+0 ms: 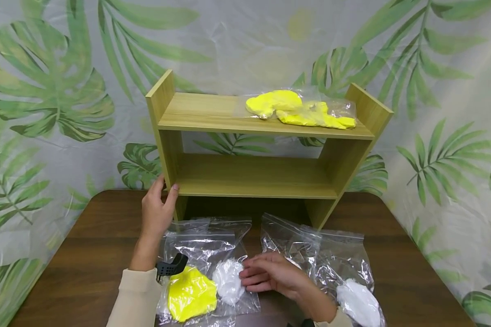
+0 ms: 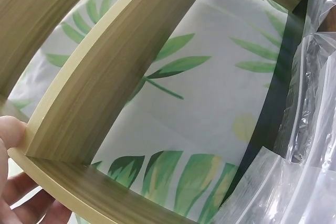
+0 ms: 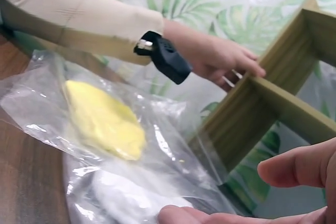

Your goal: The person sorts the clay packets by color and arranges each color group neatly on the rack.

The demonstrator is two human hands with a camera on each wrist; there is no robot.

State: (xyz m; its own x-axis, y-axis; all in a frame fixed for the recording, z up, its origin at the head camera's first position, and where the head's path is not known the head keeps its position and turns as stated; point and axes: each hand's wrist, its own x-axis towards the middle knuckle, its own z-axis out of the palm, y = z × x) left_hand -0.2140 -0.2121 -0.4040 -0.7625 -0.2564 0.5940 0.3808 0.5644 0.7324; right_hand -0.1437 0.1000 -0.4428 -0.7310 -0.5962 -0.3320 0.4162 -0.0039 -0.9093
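Observation:
My left hand grips the left side panel of a small wooden shelf. Its thumb lies at the panel's front edge beside the middle board, the fingers on the outer face. In the left wrist view the fingers show round that panel. On the table before the shelf, a clear zip bag holds a flattened yellow lump; a white lump lies in clear plastic beside it. My right hand is over the bags, fingers loosely bent, fingertips right at the white lump, nothing held.
Bagged yellow lumps lie on the shelf's top board. Right of my right hand, more clear zip bags lie on the dark wooden table, one with a white lump. A leaf-patterned cloth hangs behind.

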